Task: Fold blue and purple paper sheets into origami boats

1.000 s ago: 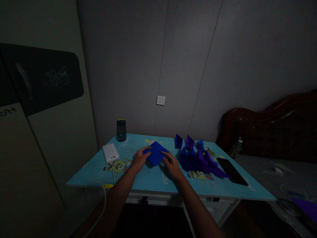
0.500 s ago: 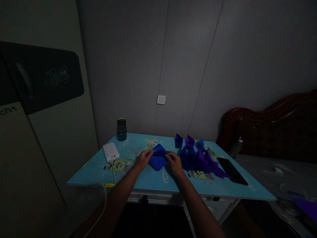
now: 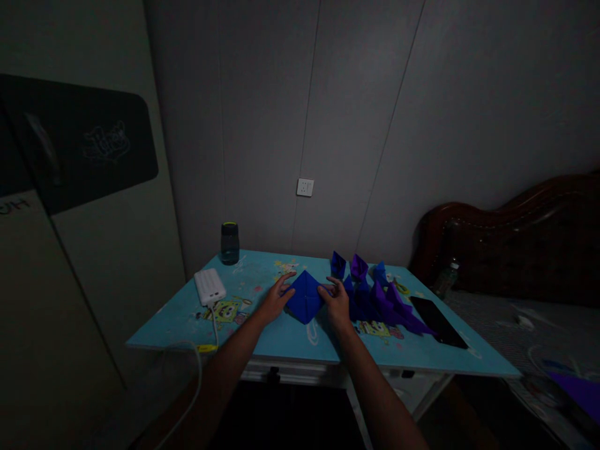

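A blue sheet of origami paper, folded into a diamond with a crease across it, is held above the light blue table. My left hand grips its left corner, thumb on the near face and fingers partly spread behind. At the right corner my right hand holds it the same way. Just right of that hand stand dark blue folded paper pieces and purple folded paper pieces in a row. Behind them are a small dark blue paper boat, a purple one and a lighter blue one.
A white power bank with a cable lies at the left, near a dark water bottle. A black tablet-like device lies at the right. A plastic bottle stands beyond the table's right edge.
The blue paper has gone from a partly opened, pocketed shape to a flat diamond facing me. My fingers have spread and shifted to its side corners.
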The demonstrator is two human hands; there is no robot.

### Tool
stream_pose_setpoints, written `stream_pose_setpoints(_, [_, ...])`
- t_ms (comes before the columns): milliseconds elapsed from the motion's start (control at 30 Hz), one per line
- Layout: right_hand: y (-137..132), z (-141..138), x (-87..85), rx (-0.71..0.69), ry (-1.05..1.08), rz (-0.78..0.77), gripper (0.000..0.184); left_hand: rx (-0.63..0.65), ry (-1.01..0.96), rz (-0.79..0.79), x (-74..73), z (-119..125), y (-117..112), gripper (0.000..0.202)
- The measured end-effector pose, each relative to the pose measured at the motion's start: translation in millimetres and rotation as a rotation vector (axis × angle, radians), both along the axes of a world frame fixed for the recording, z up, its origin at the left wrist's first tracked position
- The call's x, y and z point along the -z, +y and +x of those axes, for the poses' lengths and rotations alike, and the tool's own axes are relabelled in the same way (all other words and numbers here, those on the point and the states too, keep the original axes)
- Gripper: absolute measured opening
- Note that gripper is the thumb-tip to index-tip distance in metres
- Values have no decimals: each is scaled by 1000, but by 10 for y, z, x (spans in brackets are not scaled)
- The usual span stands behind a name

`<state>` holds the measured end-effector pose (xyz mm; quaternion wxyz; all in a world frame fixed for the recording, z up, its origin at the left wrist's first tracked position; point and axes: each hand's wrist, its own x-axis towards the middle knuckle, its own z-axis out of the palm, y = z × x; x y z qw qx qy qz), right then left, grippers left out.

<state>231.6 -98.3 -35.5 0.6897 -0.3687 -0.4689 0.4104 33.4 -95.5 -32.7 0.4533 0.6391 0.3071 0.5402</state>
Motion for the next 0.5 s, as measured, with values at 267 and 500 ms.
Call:
stream_pose_setpoints(267, [-124,-111,-29,-271,-15,-70,55,-146,18,75,14,-52,81,46])
stream_pose_setpoints(500, [-137,-136,-41,-366,-37,-38,41,-145,90,71,17,10,0,54])
